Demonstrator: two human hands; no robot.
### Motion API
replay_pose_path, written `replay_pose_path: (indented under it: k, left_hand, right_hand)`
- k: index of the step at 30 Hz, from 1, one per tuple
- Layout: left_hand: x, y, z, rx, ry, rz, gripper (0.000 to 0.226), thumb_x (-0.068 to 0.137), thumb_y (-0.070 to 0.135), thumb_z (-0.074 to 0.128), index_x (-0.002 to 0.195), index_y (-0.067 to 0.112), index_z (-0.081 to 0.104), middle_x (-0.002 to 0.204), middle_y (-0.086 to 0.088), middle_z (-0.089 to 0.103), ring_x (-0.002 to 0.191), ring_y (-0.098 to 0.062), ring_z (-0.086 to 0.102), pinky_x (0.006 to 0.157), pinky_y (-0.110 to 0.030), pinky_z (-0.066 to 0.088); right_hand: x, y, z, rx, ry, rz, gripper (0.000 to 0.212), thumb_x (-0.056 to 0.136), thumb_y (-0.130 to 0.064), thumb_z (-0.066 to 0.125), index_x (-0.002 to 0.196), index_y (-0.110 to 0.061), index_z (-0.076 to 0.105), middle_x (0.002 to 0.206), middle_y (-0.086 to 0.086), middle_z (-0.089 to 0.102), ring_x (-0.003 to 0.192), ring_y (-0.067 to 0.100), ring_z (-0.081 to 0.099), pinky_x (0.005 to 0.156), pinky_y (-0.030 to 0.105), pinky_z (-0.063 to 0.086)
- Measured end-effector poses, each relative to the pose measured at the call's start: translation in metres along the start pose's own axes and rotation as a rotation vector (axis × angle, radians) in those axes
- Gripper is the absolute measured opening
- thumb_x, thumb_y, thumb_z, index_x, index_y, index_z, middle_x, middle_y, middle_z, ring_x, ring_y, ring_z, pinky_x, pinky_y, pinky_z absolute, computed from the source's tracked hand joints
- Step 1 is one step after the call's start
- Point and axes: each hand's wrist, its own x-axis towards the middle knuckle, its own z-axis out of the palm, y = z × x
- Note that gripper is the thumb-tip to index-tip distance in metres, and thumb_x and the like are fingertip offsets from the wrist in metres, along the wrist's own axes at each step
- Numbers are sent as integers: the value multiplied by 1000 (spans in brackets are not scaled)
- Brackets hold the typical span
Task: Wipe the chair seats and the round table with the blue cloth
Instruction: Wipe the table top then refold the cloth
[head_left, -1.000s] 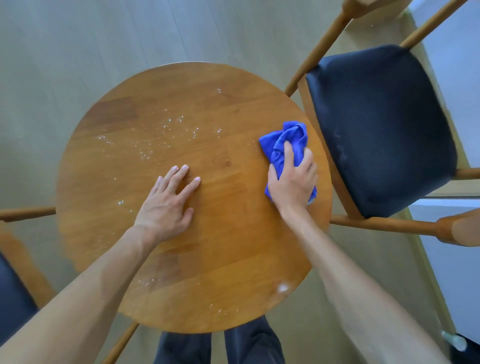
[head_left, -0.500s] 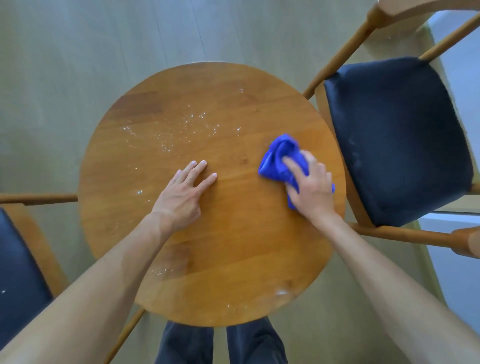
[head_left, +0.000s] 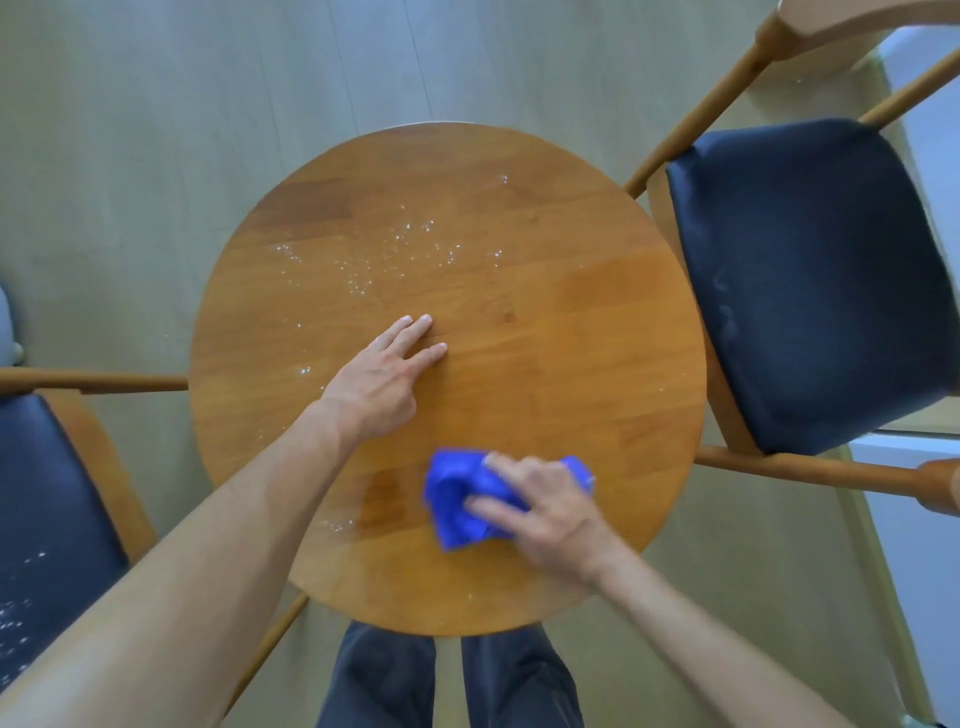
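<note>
Step in hand: the round counter (head_left: 571, 322) is being wiped, judging by the cloth pressed to its near edge.
Blue cloth (head_left: 457, 499): bunched on the near part of the counter, under the right hand.
Right hand (head_left: 545, 512): its grip is spread, fingers extended over the cloth and pressing it down; whether any finger curls round the cloth I cannot tell, as the hand is blurred.
Left hand (head_left: 384, 374): flat on the middle of the counter, fingers straight, holding nothing.
Done so far: the right and near-right parts of the counter look free of specks.
Left to do: white specks (head_left: 384, 249) lie across the far-left half, a few near the left rim and by the cloth.
Left chair seat (head_left: 47, 499): speckled white at its near part, likely unwiped.
Right chair seat (head_left: 810, 280): dark, no clear specks; possibly wiped.
Containers: none in view.
</note>
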Motion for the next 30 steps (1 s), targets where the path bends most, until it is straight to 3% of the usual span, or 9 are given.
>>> replay_pose_path:
  k: [5,7,10,14,19,21,23,27,30]
  left_hand:
    - [-2,5,6,-15,9,-35,67,91,7,36,152,25,15,161,-1,-11,148,-18,-11,120,-37,8]
    - [-1,5,7,-24,7,-40,66,91,8,35,152,25,16,161,-1,-11,148,-19,-11,120,-38,9]
    - [-1,4,9,-36,12,-46,65,92,10,36,152,25,17,161,-1,-10,148,-19,-10,120,-39,10]
    - [-3,5,12,-30,24,-45,64,93,10,35,153,24,15,161,-2,-10,148,-20,-11,120,-40,10]
    - [-3,3,10,-19,3,-31,65,93,8,34,153,24,14,161,-1,-10,148,-19,-11,121,-39,9]
    - [-5,2,8,-16,7,-29,65,92,7,34,153,24,15,161,-1,-9,148,-19,-10,120,-38,10]
    - [-7,2,6,-29,3,-33,65,92,7,34,152,23,16,161,-1,-8,148,-19,-10,120,-38,10]
    - [-7,6,9,-15,5,-49,65,93,9,34,153,24,13,161,-1,-10,148,-20,-11,121,-39,9]
    - [-7,6,13,-19,23,-59,65,93,8,34,153,24,13,161,-1,-10,148,-20,-11,121,-40,7]
  right_hand:
    - [2,45,-17,-145,238,998,53,79,-16,72,130,-17,59,134,23,48,103,43,53,83,50,45]
    - [7,-2,-2,-142,267,1165,52,82,-18,71,132,-17,57,133,24,47,102,44,52,83,49,43]
    - [13,-107,27,-24,200,1163,49,81,-24,67,129,-15,59,130,28,48,97,42,53,79,47,44]
    - [32,-210,50,126,55,882,55,79,-32,64,133,-24,53,137,23,48,105,36,55,79,47,49]
    - [18,-154,41,137,2,314,45,81,-14,55,122,-32,63,131,16,55,89,30,62,69,36,49]
    - [7,-105,26,76,42,230,39,86,-11,53,118,-29,68,129,19,58,87,34,63,68,38,50]
    - [2,-52,8,-7,116,421,40,84,-10,54,119,-23,68,128,23,57,90,39,63,68,42,51]
    - [16,29,-12,-27,232,1154,59,82,-20,60,140,-21,46,142,22,38,112,43,46,89,49,40]
    - [58,14,-4,-33,305,1448,63,81,-27,56,142,-21,42,143,23,35,112,43,44,87,47,39]
